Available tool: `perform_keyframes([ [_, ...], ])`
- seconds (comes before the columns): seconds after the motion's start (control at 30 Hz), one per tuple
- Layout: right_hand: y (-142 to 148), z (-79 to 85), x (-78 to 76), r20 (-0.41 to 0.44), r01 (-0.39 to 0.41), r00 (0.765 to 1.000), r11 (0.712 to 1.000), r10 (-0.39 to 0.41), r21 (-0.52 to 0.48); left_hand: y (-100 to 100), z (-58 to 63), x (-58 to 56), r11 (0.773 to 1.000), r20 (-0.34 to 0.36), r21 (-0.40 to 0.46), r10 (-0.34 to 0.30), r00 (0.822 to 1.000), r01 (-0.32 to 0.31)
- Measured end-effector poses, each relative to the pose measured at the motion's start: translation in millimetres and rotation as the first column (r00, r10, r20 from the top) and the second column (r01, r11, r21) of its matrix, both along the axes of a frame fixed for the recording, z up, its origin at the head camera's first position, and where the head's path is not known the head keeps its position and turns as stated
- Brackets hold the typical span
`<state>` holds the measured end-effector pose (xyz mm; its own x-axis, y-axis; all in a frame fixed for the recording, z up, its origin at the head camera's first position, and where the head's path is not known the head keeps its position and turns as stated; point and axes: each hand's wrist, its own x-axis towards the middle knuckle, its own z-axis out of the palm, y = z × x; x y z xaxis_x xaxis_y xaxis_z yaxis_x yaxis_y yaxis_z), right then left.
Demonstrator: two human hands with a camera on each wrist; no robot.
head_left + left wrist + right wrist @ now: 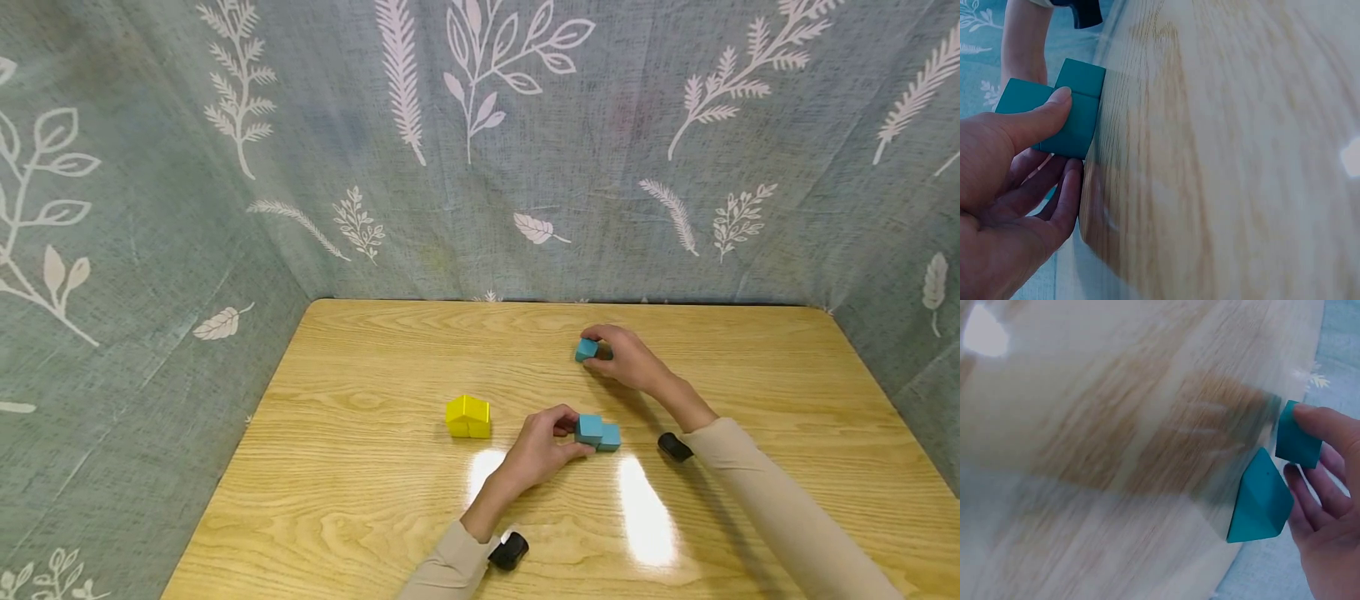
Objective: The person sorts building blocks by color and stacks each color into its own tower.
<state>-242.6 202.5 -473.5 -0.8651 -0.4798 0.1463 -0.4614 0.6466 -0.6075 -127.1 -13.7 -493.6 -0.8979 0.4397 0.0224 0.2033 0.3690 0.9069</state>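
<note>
My left hand (538, 450) grips a group of blue blocks on the table by its sides. In the head view, one cube (589, 429) sits higher, and a lower block (611, 437) juts out to its right. The left wrist view has the thumb pressed on the teal-looking blocks (1079, 122). Farther back, my right hand (633, 358) pinches a small blue block (587, 349) between thumb and fingers. Beside those fingers, the right wrist view reveals a faceted, pointed blue block (1262, 501); the hand mostly hides it in the head view.
A small cluster of yellow blocks (468, 417) stands on the wooden table (360, 483), left of both hands. Each wrist carries a black device (675, 447). A leaf-patterned curtain (465, 183) borders the table's back and sides.
</note>
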Motion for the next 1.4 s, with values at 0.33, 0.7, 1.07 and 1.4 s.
perform_keyframes([
  [0.33, 5.5, 5.9, 8.2, -0.059, -0.03, 0.998, 0.995, 0.025, -0.09, -0.5, -2.2, -0.5, 1.0, -0.001, 0.001, 0.004, 1.0, -0.004],
  [0.7, 18.6, 9.9, 26.9, -0.023, -0.034, 0.999, 0.981, 0.03, -0.193, -1.6, -0.3, 0.2, 1.0, -0.004, 0.005, 0.004, 1.0, -0.004],
  [1.07, 29.5, 8.5, 48.6, -0.009, -0.016, 1.0, 0.963, 0.014, -0.268, -0.8, 0.8, 0.2, 1.0, -0.015, 0.018, 0.0, 1.0, 0.0],
  [1.4, 38.2, 6.5, 72.7, -0.034, -0.068, 0.998, 0.957, 0.06, -0.281, 0.3, 1.8, 0.4, 1.0, -0.005, 0.021, -0.006, 1.0, 0.006],
])
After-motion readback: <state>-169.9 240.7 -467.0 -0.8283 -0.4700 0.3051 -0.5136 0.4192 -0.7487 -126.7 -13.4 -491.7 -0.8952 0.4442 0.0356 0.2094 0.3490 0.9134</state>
